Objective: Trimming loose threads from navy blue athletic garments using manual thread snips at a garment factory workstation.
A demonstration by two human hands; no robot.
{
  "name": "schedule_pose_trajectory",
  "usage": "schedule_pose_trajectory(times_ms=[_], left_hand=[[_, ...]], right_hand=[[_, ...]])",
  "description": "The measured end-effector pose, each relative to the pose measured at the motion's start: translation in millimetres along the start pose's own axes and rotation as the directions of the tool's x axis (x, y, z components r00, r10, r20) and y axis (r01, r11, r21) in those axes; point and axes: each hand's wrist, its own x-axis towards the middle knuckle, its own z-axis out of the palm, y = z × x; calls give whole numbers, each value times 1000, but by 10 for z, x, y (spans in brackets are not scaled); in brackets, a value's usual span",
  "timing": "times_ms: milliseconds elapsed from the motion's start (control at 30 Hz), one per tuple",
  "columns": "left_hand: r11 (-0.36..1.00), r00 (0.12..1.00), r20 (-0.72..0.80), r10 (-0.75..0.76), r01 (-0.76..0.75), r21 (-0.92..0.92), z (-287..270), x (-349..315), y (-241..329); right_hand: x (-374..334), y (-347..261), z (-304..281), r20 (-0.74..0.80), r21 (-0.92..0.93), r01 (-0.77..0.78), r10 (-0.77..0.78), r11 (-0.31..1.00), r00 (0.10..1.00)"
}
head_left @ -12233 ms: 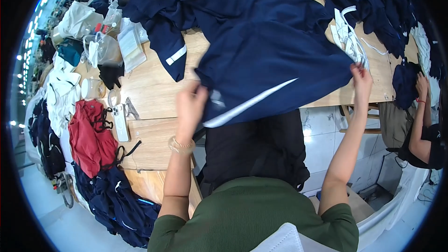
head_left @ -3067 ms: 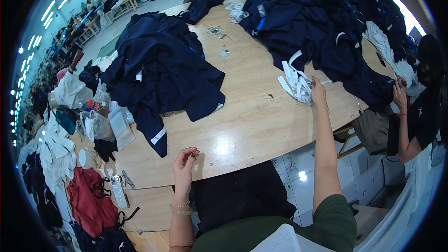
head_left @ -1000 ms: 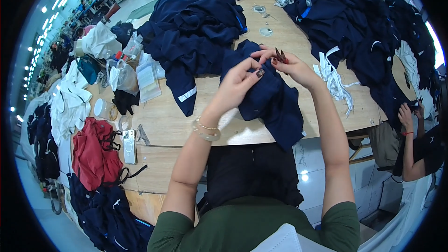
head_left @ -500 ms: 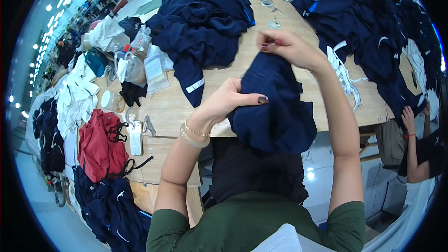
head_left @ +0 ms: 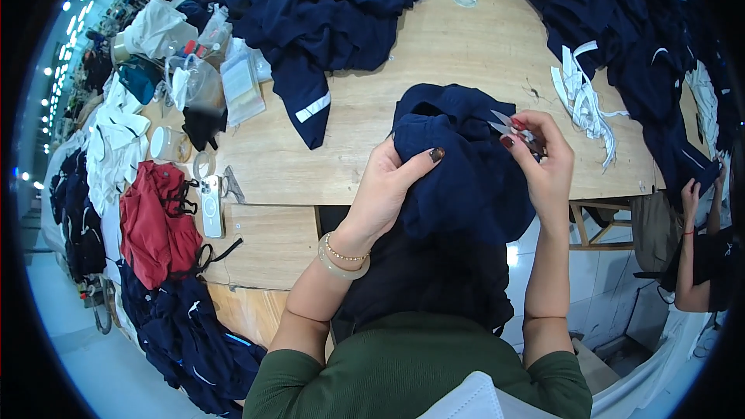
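A dark navy cloth garment [head_left: 458,178] is bunched up in front of me, partly over the table's near edge and hanging toward my lap. My left hand [head_left: 392,186] grips its left side, thumb on top of the fabric. In my right hand [head_left: 547,159] is a pair of small thread snips [head_left: 518,126] with red on the handle. Their pointed blades are apart and face left, beside the upper right part of the garment. Folds hide the fingers of my left hand beneath the cloth.
Large navy garment piles lie on the wooden table [head_left: 357,174], one at the far left [head_left: 326,23], one at the right [head_left: 605,39]. White strips [head_left: 578,93] lie near the right pile. A phone [head_left: 211,206] and red cloth [head_left: 159,225] sit at left. A co-worker's hand [head_left: 691,200] handles cloth.
My right hand has come down from above the garment to its right side, and the snips now show plainly. The garment has turned and bunched up. The view has shifted slightly.
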Motion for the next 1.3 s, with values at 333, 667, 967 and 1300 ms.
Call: schedule_pose_trajectory(times_ms=[333,667,967,1300], left_hand=[[995,999,-31,23,-19,102,110,116,-105],[998,999,-35,14,-11,68,178,130,-97],[997,997,-61,49,-45,67,162,146,-116],[982,999,-44,29,-20,187,132,130,-123]], right_hand=[[-28,-96,65,8,-239,350,-358,906,934],[49,-71,135,27,-255,412,-419,875,908],[34,-74,121,18,-250,395,-403,884,915],[28,-82,132,23,-288,427,-440,857,898]])
